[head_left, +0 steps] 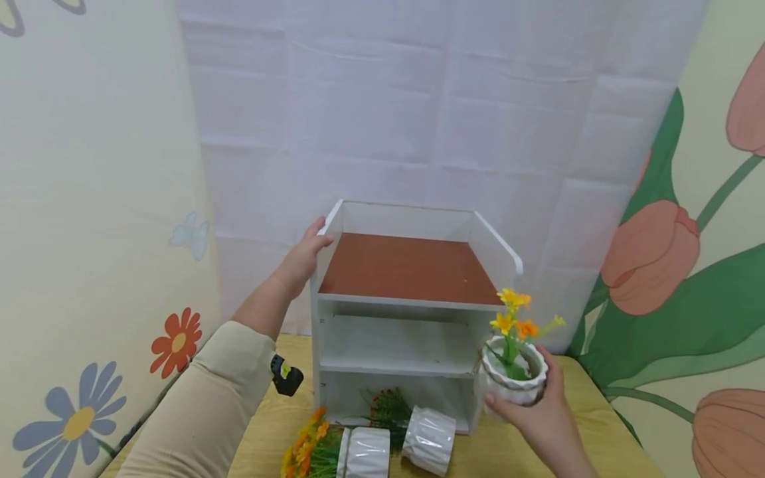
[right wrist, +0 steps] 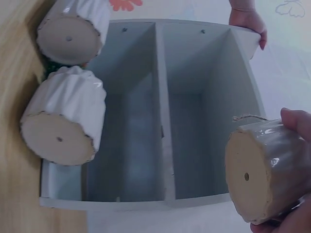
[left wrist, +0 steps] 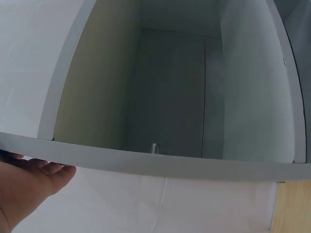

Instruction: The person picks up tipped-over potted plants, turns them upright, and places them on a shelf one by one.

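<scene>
Hands apart — right hand [head_left: 546, 413] grips the flowerpot [head_left: 505, 388] near the shelf [head_left: 412, 269] — left hand [head_left: 300, 260] pinches its left panel [head_left: 316, 332].

The left arm [head_left: 212, 388] stretches forward, the left hand [head_left: 303, 259] farther out than the right hand [head_left: 545, 411], whose grip is curled.

Flower-printed walls [head_left: 95, 199] flank creased pale cloth [head_left: 382, 113] behind the table [head_left: 600, 425].

White fluted pot [head_left: 516, 392] of yellow-orange flowers [head_left: 505, 323] is held raised, roughly upright, by right front edge of white, brown-topped shelf [head_left: 409, 269] standing near table [head_left: 603, 415] back edge.
</scene>
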Tool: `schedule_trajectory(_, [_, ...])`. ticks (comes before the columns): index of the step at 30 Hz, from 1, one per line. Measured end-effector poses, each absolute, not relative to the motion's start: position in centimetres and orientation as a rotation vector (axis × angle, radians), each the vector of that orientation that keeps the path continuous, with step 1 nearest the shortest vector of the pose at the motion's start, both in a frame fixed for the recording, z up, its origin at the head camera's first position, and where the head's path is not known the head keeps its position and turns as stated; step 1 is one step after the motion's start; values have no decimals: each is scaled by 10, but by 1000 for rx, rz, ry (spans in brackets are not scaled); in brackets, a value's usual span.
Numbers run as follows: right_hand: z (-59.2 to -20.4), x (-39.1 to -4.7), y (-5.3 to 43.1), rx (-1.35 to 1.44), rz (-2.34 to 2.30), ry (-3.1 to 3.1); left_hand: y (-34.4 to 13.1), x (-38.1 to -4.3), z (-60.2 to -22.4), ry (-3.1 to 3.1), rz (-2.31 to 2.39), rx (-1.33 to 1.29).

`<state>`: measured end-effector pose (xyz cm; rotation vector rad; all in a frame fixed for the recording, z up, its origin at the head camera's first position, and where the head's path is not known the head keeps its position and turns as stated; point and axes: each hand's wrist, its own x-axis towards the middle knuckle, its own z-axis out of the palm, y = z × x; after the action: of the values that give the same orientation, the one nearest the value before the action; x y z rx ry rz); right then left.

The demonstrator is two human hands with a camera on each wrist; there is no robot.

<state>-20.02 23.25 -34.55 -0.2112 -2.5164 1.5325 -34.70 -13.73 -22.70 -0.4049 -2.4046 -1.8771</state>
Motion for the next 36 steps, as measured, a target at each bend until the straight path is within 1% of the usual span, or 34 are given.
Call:
schedule_trajectory(14, [-309, -203, 221, -55, 1506, -2450, -136, -346, -226, -2405, -1875, -398])
schedule_trajectory(36, [-263, -220, 207, 49, 1530, -2448, -134, -348, -226, -2408, -1861, -397])
